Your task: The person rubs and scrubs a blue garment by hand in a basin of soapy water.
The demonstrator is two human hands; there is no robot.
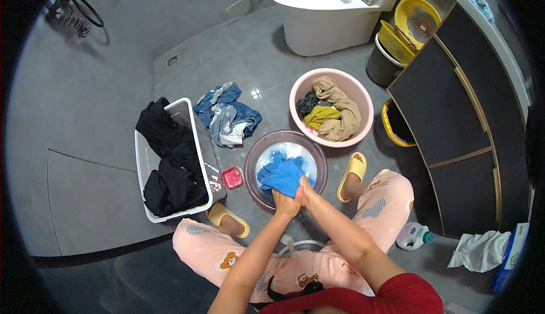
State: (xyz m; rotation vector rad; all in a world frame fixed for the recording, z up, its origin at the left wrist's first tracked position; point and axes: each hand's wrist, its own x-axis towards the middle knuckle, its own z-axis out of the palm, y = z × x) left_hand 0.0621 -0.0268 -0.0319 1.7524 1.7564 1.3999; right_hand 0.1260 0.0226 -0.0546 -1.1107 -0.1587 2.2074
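A blue cloth (282,177) is gripped by both hands over a round translucent basin (322,160) of sudsy water, and part of it lies in the water. My left hand (288,201) closes on its near edge. Close against it, my right hand (305,191) holds the cloth's right side; its fingers are partly hidden. Left of the basin is a small red-and-clear box (232,178). Behind the basin, a pink tub (367,120) holds a beige garment (342,109) and a yellow-green cloth (322,116).
Black clothes (176,165) fill and overhang a white-rimmed bin (195,131) at left. Denim clothing (230,116) lies on the tiles. A toilet (328,20) stands at the back, dark cabinets (443,105) at right. A jug with a green cap (412,236) is near my right knee.
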